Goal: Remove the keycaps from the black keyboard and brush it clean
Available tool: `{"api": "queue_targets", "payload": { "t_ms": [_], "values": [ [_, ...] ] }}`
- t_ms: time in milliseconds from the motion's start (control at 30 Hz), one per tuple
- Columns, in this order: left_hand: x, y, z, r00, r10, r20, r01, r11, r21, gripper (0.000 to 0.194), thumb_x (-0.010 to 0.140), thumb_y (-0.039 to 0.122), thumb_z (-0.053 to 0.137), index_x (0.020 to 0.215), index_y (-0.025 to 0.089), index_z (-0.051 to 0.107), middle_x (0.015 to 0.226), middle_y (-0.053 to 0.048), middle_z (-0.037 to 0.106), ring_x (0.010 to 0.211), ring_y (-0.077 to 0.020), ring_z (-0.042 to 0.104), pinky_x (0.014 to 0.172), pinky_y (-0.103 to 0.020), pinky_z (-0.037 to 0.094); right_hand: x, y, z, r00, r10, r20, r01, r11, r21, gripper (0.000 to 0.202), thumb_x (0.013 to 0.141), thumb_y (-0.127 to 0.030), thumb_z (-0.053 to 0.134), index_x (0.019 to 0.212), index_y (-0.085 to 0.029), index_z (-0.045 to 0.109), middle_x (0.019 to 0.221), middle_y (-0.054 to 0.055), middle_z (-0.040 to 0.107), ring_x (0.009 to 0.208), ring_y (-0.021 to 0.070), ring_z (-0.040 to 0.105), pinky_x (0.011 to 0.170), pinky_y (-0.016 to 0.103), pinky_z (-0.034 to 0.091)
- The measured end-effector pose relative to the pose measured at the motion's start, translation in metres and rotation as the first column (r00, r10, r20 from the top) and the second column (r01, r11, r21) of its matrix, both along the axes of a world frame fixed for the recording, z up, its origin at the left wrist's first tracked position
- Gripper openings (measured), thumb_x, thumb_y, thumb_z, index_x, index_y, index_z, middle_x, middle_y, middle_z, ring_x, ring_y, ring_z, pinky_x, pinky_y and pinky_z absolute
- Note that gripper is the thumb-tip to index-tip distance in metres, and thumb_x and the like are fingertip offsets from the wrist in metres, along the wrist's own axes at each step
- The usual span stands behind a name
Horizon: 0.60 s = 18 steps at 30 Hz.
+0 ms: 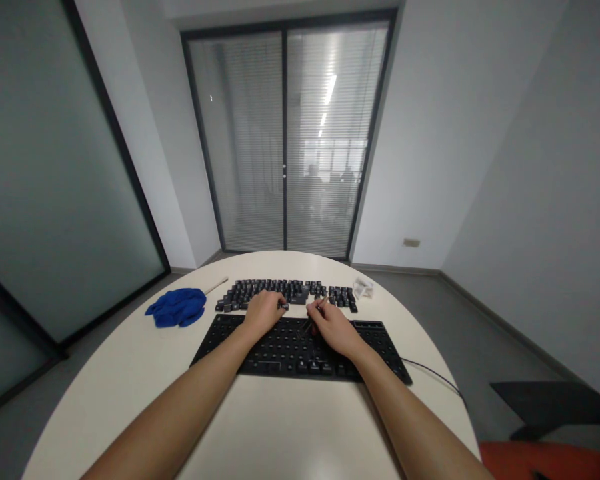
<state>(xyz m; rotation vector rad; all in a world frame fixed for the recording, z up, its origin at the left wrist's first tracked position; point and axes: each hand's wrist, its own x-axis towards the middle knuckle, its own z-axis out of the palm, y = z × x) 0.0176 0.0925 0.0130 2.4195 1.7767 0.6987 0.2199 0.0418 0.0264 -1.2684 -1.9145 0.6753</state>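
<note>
A black keyboard point(275, 367) lies in front of me with most of its keycaps off; a few caps remain along its near edge. Beyond it, loose black keycaps point(260, 288) are laid out in rows on the table. My left hand point(264, 312) is at the near side of these rows, thumb and fingers closed around what looks like a small black keycap point(283, 305). Over the keyboard's middle, my right hand point(333, 325) grips a thin tool, apparently a wire keycap puller point(305, 328), its wire end pointing down at the keyboard. Fingers partly hide both held things.
A crumpled blue cloth point(180, 307) lies left on the round white table point(130, 400), with a thin-handled brush point(217, 285) beside it. Clear crumpled plastic point(363, 288) sits at the right. The keyboard's cable point(435, 371) runs off the right edge. A red-seated chair point(550, 460) stands lower right.
</note>
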Motion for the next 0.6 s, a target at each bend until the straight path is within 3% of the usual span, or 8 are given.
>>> {"api": "queue_targets", "payload": {
  "t_ms": [300,467,533,600],
  "values": [
    [-0.001,-0.004,0.002,0.998,-0.036,0.045,0.034,0.999,0.039,0.023,0.080,0.021,0.068,0.102,0.022,0.070,0.103,-0.007,0.071,0.101,-0.0264,0.062,0.090,-0.036,0.045,0.000,0.000,-0.001,1.000,-0.003,-0.004,0.003,1.000,-0.016,0.038,0.098,-0.049,0.039,0.081,-0.020,0.055,0.064,0.001,0.061,0.065,0.0187,0.061,0.066,0.029,0.040],
    [-0.001,-0.035,0.000,0.986,-0.140,0.090,0.133,0.988,0.075,0.025,0.089,0.028,0.059,0.112,0.019,0.063,0.116,-0.009,0.066,0.111,-0.0245,0.058,0.099,-0.036,0.043,0.000,0.000,0.000,1.000,-0.003,0.013,0.004,1.000,-0.005,0.038,0.098,-0.048,0.039,0.082,-0.020,0.057,0.065,0.001,0.062,0.065,0.0186,0.061,0.066,0.029,0.041],
    [-0.003,-0.051,-0.003,0.962,-0.255,0.098,0.248,0.966,0.076,0.039,0.089,0.034,0.059,0.124,0.017,0.056,0.129,-0.011,0.060,0.121,-0.0260,0.052,0.105,-0.039,0.040,-0.001,0.000,0.000,0.999,-0.028,0.031,0.028,1.000,0.000,0.037,0.098,-0.048,0.039,0.080,-0.020,0.056,0.065,0.002,0.062,0.065,0.0187,0.061,0.065,0.029,0.040],
    [-0.006,-0.064,-0.006,0.957,-0.288,0.043,0.287,0.957,0.039,0.049,0.091,0.042,0.056,0.132,0.016,0.051,0.142,-0.013,0.051,0.132,-0.0276,0.044,0.113,-0.042,0.033,-0.001,0.000,0.000,0.996,-0.070,0.050,0.070,0.998,0.001,0.038,0.098,-0.048,0.040,0.077,-0.020,0.054,0.063,0.002,0.062,0.063,0.0188,0.060,0.063,0.028,0.039]
  ]
}}
